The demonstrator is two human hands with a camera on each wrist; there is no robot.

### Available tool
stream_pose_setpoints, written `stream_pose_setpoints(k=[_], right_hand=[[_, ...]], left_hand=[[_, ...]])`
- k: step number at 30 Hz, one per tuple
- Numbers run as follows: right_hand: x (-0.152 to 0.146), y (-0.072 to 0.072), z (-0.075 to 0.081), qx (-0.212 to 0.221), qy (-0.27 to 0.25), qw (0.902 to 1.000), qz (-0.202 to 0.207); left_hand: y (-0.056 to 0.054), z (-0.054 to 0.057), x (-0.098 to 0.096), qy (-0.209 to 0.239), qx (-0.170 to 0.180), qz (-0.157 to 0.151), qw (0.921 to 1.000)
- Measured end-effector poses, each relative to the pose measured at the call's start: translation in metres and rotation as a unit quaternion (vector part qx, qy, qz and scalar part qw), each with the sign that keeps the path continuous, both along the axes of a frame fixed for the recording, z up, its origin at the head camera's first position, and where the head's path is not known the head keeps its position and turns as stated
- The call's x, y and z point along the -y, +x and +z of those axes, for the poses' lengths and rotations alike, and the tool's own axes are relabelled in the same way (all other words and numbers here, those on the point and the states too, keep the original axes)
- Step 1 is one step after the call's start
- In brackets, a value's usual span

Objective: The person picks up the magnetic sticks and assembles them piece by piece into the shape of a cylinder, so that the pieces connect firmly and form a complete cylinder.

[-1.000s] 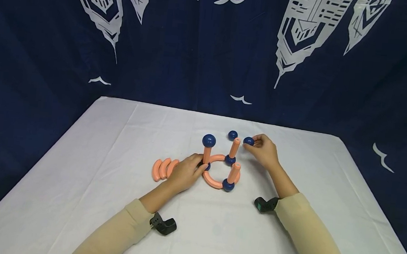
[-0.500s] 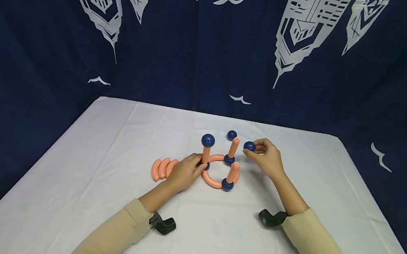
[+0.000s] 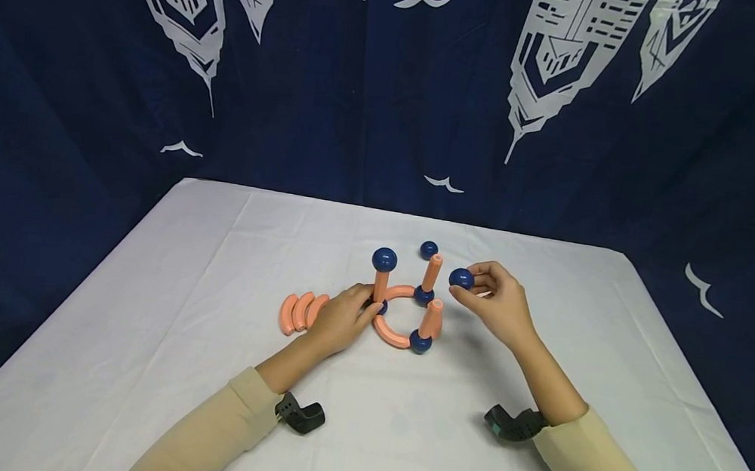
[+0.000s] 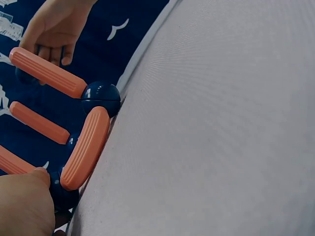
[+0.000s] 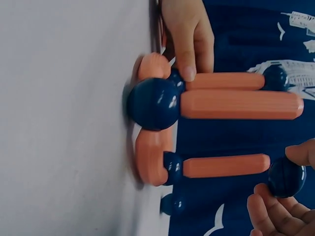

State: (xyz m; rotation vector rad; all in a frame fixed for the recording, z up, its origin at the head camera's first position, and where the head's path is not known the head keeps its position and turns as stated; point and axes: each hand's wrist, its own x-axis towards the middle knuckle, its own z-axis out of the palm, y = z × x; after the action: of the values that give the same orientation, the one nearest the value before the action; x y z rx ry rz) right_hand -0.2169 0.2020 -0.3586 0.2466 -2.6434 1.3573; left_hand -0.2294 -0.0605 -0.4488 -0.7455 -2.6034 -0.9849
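Observation:
My left hand point(image 3: 340, 318) grips the blue ball point(image 4: 63, 196) at the left base of a ring built from curved orange bars point(image 3: 392, 335) and blue balls. From that base ball rises an orange rod point(image 3: 381, 287) topped by another blue ball point(image 3: 385, 259). Two more upright orange rods, a back one point(image 3: 432, 273) and a front one point(image 3: 432, 318), stand on ring balls with bare tops. My right hand point(image 3: 499, 302) pinches a blue ball point(image 3: 461, 278) between thumb and fingers, raised to the right of the rods. In the right wrist view, this held ball point(image 5: 287, 178) appears close to a rod's tip.
Behind the ring, a loose blue ball point(image 3: 428, 249) lies on the white-covered table point(image 3: 372, 432). Several curved orange bars point(image 3: 302, 312) lie side by side left of the ring. A dark blue patterned curtain point(image 3: 363, 98) hangs behind the table's far edge.
My right hand has drawn the pinched blue ball nearer to me, away from the loose ball at the back. The left hand keeps its hold on the base ball.

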Motion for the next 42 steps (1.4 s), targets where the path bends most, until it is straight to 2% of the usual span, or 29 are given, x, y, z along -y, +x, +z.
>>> stream_pose_setpoints(k=[10, 20, 34, 42], right_hand=[[0.008, 0.022, 0.012, -0.026, -0.020, 0.9986, 0.041], [0.016, 0.034, 0.016, -0.042, -0.041, 0.9952, 0.078], [0.019, 0.036, 0.009, -0.062, -0.047, 0.9929, 0.090], [0.019, 0.037, -0.009, -0.061, -0.065, 0.9908, 0.102]], left_hand=[[-0.001, -0.001, 0.000, -0.001, 0.004, -0.001, 1.0000], [-0.001, -0.001, 0.001, 0.000, 0.000, -0.003, 1.0000], [-0.002, -0.002, 0.000, 0.002, 0.002, 0.001, 1.0000], [-0.001, -0.001, 0.000, -0.002, -0.001, 0.000, 1.0000]])
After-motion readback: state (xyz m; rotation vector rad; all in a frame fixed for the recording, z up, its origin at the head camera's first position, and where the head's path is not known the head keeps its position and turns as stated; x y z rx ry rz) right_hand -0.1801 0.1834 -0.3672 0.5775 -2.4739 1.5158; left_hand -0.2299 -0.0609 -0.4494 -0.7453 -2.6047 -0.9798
